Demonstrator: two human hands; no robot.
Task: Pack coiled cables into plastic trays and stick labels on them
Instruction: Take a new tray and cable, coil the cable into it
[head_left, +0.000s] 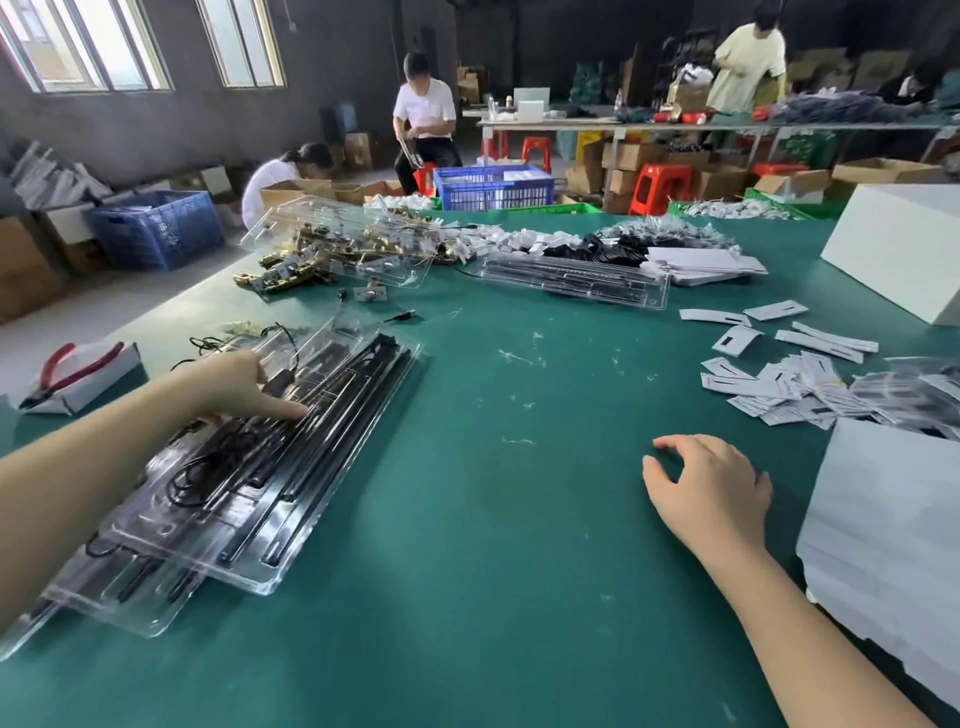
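Note:
A clear plastic tray (332, 467) with long black parts and a thin black coiled cable (202, 480) lies at the left of the green table (493, 519), stacked on another clear tray (130, 603). My left hand (244, 384) rests on the top tray, its fingertips pressing on the tray's upper part. My right hand (711, 488) hovers over bare table at the right, fingers loosely spread, holding nothing. A heap of white labels (779, 384) lies to the right of the middle.
Another filled clear tray (576, 278) and an open tray with brass parts (343, 249) lie at the far side. White boxes (893, 254) (883, 540) stand at the right. Red pliers (67, 374) rest on a white box at the left edge. People work behind.

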